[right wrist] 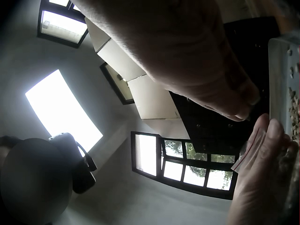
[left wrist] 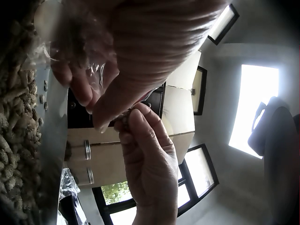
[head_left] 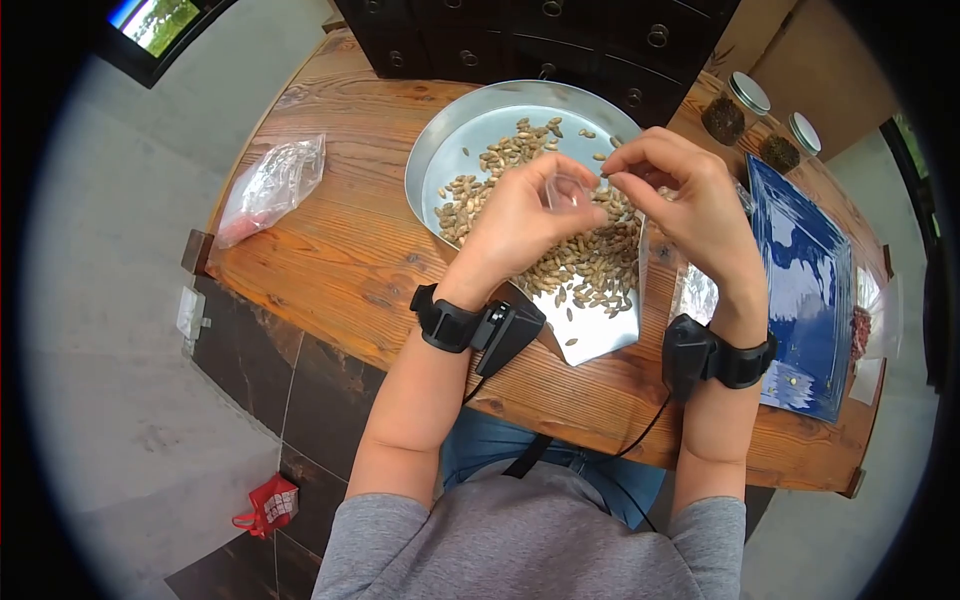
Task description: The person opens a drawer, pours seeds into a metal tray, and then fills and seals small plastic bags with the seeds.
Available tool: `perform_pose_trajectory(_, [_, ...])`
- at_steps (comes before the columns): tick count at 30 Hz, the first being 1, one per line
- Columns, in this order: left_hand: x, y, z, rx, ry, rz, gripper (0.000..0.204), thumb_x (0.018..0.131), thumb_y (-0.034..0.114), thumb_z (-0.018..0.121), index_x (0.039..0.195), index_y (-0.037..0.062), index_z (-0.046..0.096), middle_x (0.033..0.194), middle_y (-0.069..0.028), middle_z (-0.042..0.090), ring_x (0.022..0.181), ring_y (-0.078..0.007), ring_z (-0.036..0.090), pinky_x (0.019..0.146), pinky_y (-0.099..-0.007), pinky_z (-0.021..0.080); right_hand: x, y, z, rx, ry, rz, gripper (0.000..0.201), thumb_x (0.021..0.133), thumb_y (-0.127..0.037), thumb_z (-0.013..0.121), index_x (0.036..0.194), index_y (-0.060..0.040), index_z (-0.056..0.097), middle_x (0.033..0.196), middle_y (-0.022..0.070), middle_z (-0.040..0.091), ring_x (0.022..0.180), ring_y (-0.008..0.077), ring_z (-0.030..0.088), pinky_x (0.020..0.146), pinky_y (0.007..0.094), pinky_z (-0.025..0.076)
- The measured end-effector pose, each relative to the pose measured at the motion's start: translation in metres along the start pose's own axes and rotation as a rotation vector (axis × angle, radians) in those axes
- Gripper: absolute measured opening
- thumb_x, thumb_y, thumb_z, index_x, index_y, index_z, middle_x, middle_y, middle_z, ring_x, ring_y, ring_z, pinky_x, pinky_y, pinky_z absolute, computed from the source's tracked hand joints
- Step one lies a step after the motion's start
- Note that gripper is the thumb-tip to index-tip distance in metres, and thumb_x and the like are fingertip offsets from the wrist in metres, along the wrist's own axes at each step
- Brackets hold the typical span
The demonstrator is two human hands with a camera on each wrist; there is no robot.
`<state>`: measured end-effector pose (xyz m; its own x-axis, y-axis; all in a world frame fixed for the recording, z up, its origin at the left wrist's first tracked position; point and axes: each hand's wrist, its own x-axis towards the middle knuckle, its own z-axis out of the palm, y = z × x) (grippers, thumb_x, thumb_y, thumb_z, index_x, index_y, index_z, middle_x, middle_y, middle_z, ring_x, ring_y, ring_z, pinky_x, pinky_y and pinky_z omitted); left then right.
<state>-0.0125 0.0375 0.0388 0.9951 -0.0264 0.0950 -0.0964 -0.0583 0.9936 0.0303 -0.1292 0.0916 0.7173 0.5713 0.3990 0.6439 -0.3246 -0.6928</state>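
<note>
My left hand (head_left: 522,222) holds a small clear zip bag (head_left: 568,194) above a round metal tray (head_left: 424,165). The bag's red seal line shows in the right wrist view, where the bag (right wrist: 248,152) sits between thumb and fingers with its mouth spread. Just to the right, my right hand (head_left: 695,195) pinches a small brown dried pod between thumb and fingertips, close beside the bag's mouth. Many dried oval pods (head_left: 590,272), brown to greenish, lie spread over the tray and its pointed spout at the front.
A crumpled clear bag (head_left: 275,185) lies left on the wooden table (head_left: 345,265). Two lidded jars (head_left: 728,118) stand at the back right. Nearer are a shiny blue packet (head_left: 800,290) and a bag of reddish bits (head_left: 862,330). A dark drawer cabinet (head_left: 520,35) stands behind the tray.
</note>
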Motion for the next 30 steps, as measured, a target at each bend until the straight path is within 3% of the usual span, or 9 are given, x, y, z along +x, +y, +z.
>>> perform_pose_trajectory(2, [-0.001,0.002,0.001,-0.027,-0.177,-0.030,0.026,0.071,0.005,0.070,0.094,0.0043,0.057,0.081,-0.0008,0.058,0.075,-0.0066,0.055,0.067,-0.0201,0.045,-0.002,-0.005,-0.002,0.043,0.009,-0.026,0.011,0.073,-0.002,0.060,0.084,0.0000,0.061,0.077,0.0079,0.059,0.066,0.0179,0.059,0.060,0.0268,0.047])
perform_pose_trajectory(9, [-0.005,0.011,0.006,-0.088,-0.217,0.008,0.025,0.068,0.005,0.068,0.090,0.0022,0.058,0.080,-0.0009,0.060,0.076,-0.0061,0.055,0.069,-0.0217,0.045,-0.004,-0.010,0.005,0.000,-0.110,-0.179,0.012,0.071,-0.002,0.061,0.083,-0.0012,0.062,0.078,0.0099,0.059,0.068,0.0245,0.058,0.060,0.0306,0.046])
perform_pose_trajectory(18, [-0.006,0.016,0.005,-0.143,-0.232,0.023,0.028,0.069,0.004,0.068,0.094,0.0016,0.057,0.084,-0.0018,0.060,0.079,-0.0071,0.056,0.071,-0.0223,0.046,-0.004,-0.015,0.005,0.026,-0.088,-0.229,0.012,0.071,-0.003,0.062,0.083,-0.0008,0.063,0.079,0.0103,0.059,0.069,0.0259,0.059,0.061,0.0307,0.047])
perform_pose_trajectory(22, [-0.003,0.008,0.005,-0.241,-0.232,0.036,0.030,0.070,0.004,0.069,0.097,0.0021,0.055,0.083,-0.0018,0.060,0.079,-0.0077,0.056,0.071,-0.0225,0.046,-0.002,-0.017,0.003,0.040,0.007,-0.211,0.012,0.071,-0.002,0.062,0.083,-0.0003,0.062,0.079,0.0104,0.060,0.069,0.0241,0.059,0.061,0.0298,0.048])
perform_pose_trajectory(24, [-0.001,0.005,0.002,-0.276,-0.051,0.076,0.031,0.071,0.006,0.070,0.099,0.0032,0.055,0.083,-0.0016,0.059,0.076,-0.0079,0.056,0.070,-0.0228,0.046,-0.002,-0.015,0.001,0.058,0.068,-0.187,0.012,0.072,-0.002,0.061,0.083,0.0001,0.062,0.080,0.0105,0.060,0.069,0.0235,0.060,0.061,0.0297,0.048])
perform_pose_trajectory(26, [0.001,0.005,-0.001,-0.297,0.017,0.100,0.030,0.072,0.008,0.071,0.097,0.0045,0.056,0.084,-0.0018,0.058,0.076,-0.0085,0.055,0.070,-0.0228,0.045,-0.006,-0.006,-0.003,-0.089,-0.081,-0.022,0.015,0.071,-0.003,0.062,0.085,0.0007,0.062,0.081,0.0116,0.061,0.068,0.0239,0.060,0.061,0.0303,0.048])
perform_pose_trajectory(27, [0.002,0.005,-0.003,-0.338,0.124,0.118,0.029,0.072,0.010,0.071,0.097,0.0044,0.056,0.085,-0.0024,0.058,0.078,-0.0089,0.054,0.071,-0.0229,0.045,-0.008,0.003,-0.003,-0.155,-0.287,0.113,0.030,0.069,-0.003,0.065,0.098,0.0001,0.058,0.092,0.0112,0.059,0.079,0.0209,0.060,0.068,0.0294,0.049])
perform_pose_trajectory(28, [0.002,0.005,-0.004,-0.379,0.230,0.135,0.029,0.073,0.011,0.071,0.096,0.0044,0.057,0.087,-0.0029,0.058,0.079,-0.0092,0.054,0.072,-0.0231,0.045,-0.011,0.008,0.002,-0.155,-0.286,0.114,0.030,0.069,-0.003,0.065,0.098,0.0001,0.058,0.092,0.0112,0.059,0.079,0.0209,0.060,0.068,0.0294,0.049])
perform_pose_trajectory(30, [0.002,0.006,-0.006,-0.384,0.254,0.139,0.028,0.073,0.011,0.071,0.096,0.0039,0.057,0.088,-0.0036,0.058,0.081,-0.0095,0.053,0.074,-0.0233,0.045,-0.017,0.007,0.012,-0.312,-0.470,0.224,0.045,0.066,-0.005,0.067,0.108,-0.0027,0.054,0.099,0.0125,0.057,0.082,0.0254,0.060,0.073,0.0332,0.049])
